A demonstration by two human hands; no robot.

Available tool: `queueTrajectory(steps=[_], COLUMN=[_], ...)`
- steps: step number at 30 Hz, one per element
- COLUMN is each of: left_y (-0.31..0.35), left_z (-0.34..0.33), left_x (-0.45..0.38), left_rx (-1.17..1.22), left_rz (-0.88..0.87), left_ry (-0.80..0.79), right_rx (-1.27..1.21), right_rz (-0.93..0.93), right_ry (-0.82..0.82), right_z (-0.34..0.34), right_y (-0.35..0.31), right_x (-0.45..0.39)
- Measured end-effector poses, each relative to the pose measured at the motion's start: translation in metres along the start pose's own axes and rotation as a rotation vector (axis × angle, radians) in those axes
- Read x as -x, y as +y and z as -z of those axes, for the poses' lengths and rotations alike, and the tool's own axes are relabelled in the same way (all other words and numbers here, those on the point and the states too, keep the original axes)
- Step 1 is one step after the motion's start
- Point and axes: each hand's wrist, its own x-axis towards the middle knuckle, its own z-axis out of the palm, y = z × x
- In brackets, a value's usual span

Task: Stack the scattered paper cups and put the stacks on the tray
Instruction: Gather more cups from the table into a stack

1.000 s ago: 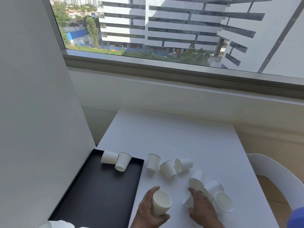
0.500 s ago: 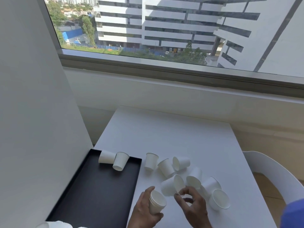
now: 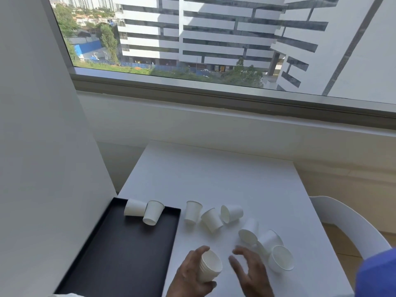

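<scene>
Since half a second ago: gone from the right hand [image 3: 248, 273], the cup pinched there before; added to the stack of cups [image 3: 209, 266], mouth tilted toward upper right, gripped by the left hand [image 3: 190, 275] at bottom centre of the frame, thumb and fingers curled round its sides. Right hand now released, fingers spread and blurred, hovering just right of the stack, holding nothing.

Just right of that hand, low right of centre: a cluster of three loose cups on the white desk [image 3: 225, 174] — one lying cup [image 3: 280, 258] with its mouth toward the camera, a second cup [image 3: 269, 239] touching it behind, a third cup [image 3: 249, 231] lying up and to the left of those.

Further up, near mid-frame: three more cups in a row — an upright cup [image 3: 192, 211] nearest the tray, a tilted cup [image 3: 212, 219] beside it, a tipped cup [image 3: 231, 213] on its side with the mouth facing left.

At lower left: the black tray [image 3: 120, 254], on the desk against the white wall, with two cups in its far corner — one lying cup [image 3: 135, 207] and a leaning cup [image 3: 153, 212] touching it, mouth down.

At far right: a white chair [image 3: 351, 224] beside the desk.

Across the top: a wide window [image 3: 214, 39], white buildings and trees outside.
</scene>
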Motion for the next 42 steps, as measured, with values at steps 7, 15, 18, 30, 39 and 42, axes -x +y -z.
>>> queueTrajectory(steps=[7, 15, 18, 30, 39, 42], left_y=[-0.009, -0.008, -0.01, -0.013, -0.011, -0.012], left_z=[0.003, 0.001, 0.001, 0.002, -0.003, -0.003], left_x=[0.003, 0.003, 0.004, 0.004, 0.004, 0.004], left_rx=[-0.045, -0.038, -0.03, -0.007, -0.039, -0.043], left_rz=[0.032, 0.035, 0.04, 0.144, 0.063, 0.076], left_ry=[-0.006, -0.026, -0.031, -0.083, -0.151, -0.118], right_rx=[0.606, 0.751, 0.638, -0.079, -0.102, -0.045], right_rz=[-0.502, -0.485, -0.289, 0.019, 0.118, 0.132], right_ry=[0.024, -0.054, 0.05, 0.101, -0.254, -0.104], right_z=[0.022, 0.021, 0.019, -0.001, -0.005, 0.0], right_y=[0.024, 0.049, 0.052, -0.006, -0.007, 0.004], right_x=[-0.005, 0.002, 0.015, 0.008, 0.009, -0.001])
